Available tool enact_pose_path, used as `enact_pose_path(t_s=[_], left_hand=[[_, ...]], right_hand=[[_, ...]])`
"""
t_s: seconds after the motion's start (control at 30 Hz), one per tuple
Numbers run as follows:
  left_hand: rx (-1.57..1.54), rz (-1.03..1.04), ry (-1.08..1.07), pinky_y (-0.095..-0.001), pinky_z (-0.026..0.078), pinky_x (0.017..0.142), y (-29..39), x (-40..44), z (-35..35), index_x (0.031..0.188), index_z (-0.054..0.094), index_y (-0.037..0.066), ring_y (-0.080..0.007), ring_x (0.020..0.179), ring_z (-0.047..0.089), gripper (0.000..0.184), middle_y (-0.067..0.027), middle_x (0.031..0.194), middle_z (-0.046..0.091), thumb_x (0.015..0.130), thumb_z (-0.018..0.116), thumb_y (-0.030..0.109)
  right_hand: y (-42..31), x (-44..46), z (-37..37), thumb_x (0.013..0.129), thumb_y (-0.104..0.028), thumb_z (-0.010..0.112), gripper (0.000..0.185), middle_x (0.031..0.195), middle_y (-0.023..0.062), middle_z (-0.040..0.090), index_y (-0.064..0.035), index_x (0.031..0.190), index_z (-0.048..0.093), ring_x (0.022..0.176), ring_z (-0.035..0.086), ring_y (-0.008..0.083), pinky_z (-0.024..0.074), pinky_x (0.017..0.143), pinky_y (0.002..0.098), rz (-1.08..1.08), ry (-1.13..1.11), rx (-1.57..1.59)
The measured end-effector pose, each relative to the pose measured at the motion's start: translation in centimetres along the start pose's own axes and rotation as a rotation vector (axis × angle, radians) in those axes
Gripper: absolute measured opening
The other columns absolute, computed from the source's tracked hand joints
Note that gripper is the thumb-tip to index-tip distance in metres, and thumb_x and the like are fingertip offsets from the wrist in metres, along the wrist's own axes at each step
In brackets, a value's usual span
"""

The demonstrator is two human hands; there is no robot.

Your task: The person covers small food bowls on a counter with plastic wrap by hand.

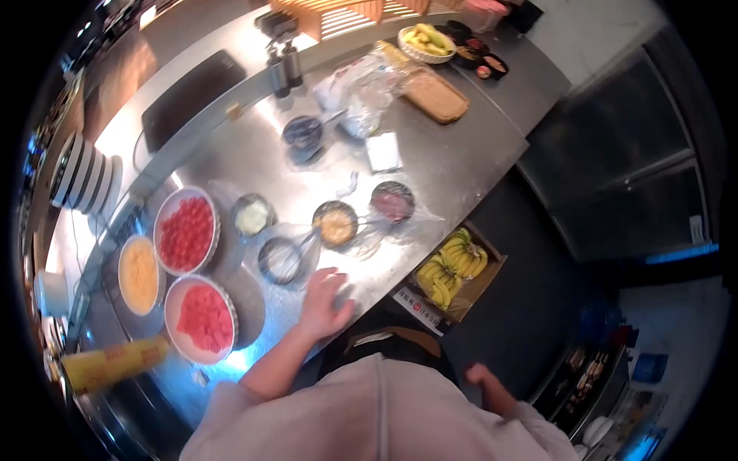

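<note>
My left hand (327, 303) is over the front edge of the steel counter, fingers spread, holding nothing. Closest to it is a small metal container (280, 260) with pale contents and clear plastic film about it. Farther back are similar containers with yellow-orange contents (337, 224), dark red contents (393, 203) and whitish contents (252, 216). To the left stand white bowls of red watermelon chunks (204, 320), small round red fruit (186, 235) and yellow-orange pieces (140, 275). Beside my body hangs my right hand (478, 375), away from the counter; its fingers are unclear.
A yellow roll-shaped package (115, 364) lies at the left. Toward the back are crumpled plastic bags (357, 92), a wooden board (437, 95), a white square item (383, 152) and a fruit bowl (427, 43). A box of bananas (459, 268) sits below the counter's right edge.
</note>
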State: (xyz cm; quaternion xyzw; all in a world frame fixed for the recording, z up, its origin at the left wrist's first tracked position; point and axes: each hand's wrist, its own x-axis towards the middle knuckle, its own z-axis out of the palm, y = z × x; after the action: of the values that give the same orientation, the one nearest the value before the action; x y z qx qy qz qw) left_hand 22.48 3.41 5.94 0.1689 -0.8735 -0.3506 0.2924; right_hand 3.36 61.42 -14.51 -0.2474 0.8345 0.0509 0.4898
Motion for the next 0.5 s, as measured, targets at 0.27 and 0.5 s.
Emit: enact_pose_path(t_s=[0.27,0.5], left_hand=[[-0.246,0.088,-0.256,-0.0365,0.053,0.066,4.6,0.0,4.7,0.102,0.066,0.006,-0.0279,0.071,0.065,0.024,-0.0093,0.083,0.068,0.08,0.068,0.013],[-0.01,-0.055,-0.374,-0.0384,0.053,0.063,8.7,-4.6,8.0,0.089,0.069,0.007,-0.0315,0.069,0.065,0.014,-0.0124,0.077,0.067,0.084,0.064,0.019]], right_hand=[[-4.8,-6.2,1.8,0.08,-0.016,0.064,0.034,0.093,0.0103,0.07,-0.0052,0.112,0.063,0.077,0.066,0.0221,0.0534,0.069,0.0368,0.1,-0.008,0.43],[-2.2,-0.8,-4.9,0.084,-0.012,0.064,0.04,0.094,0.0065,0.069,-0.0031,0.122,0.059,0.075,0.065,0.0162,0.0533,0.07,0.0337,-0.027,0.094,0.559]])
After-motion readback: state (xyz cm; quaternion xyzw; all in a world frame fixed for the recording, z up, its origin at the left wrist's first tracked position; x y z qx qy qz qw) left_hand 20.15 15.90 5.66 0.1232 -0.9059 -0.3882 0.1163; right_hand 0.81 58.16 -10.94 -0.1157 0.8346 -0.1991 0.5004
